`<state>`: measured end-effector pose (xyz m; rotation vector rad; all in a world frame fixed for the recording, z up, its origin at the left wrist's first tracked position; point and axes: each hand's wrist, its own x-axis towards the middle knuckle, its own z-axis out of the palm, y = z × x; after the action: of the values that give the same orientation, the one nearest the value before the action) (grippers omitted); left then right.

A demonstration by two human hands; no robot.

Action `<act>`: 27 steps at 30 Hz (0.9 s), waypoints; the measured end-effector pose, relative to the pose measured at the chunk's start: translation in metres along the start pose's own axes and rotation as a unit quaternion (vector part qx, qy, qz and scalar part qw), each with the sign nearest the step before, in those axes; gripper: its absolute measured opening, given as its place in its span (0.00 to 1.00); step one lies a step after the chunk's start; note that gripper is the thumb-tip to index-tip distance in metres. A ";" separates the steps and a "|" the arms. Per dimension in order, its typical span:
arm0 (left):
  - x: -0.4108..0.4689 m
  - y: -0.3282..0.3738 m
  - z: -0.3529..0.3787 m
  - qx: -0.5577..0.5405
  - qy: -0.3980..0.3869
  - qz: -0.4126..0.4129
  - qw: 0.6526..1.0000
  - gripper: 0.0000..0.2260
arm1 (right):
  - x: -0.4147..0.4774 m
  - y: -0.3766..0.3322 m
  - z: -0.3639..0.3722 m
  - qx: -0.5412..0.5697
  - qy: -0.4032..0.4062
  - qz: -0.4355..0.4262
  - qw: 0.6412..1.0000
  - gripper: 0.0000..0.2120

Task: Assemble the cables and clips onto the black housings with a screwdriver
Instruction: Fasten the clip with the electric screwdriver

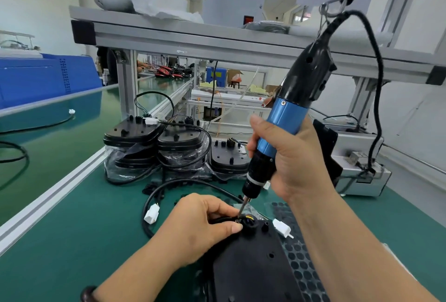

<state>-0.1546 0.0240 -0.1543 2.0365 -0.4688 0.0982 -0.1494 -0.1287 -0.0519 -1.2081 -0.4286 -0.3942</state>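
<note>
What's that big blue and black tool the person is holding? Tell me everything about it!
It's an electric screwdriver: black top, shiny blue middle, black nose, thin metal bit. The right hand grips its lower part. It leans, top toward the right, bit tip down at the black housing, beside the cable that the left hand pinches. A black cord and a metal ring come off its top.
</note>
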 end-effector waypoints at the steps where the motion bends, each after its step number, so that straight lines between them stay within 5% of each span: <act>1: 0.000 0.000 0.000 -0.001 -0.001 0.002 1.000 0.11 | 0.000 -0.002 0.000 -0.002 -0.005 -0.005 1.000 0.16; 27: 0.001 -0.003 0.000 -0.002 0.006 0.008 1.000 0.09 | -0.002 0.001 0.005 -0.006 -0.026 -0.011 1.000 0.15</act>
<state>-0.1524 0.0251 -0.1567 2.0277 -0.4773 0.1185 -0.1510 -0.1231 -0.0519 -1.2288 -0.4851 -0.3843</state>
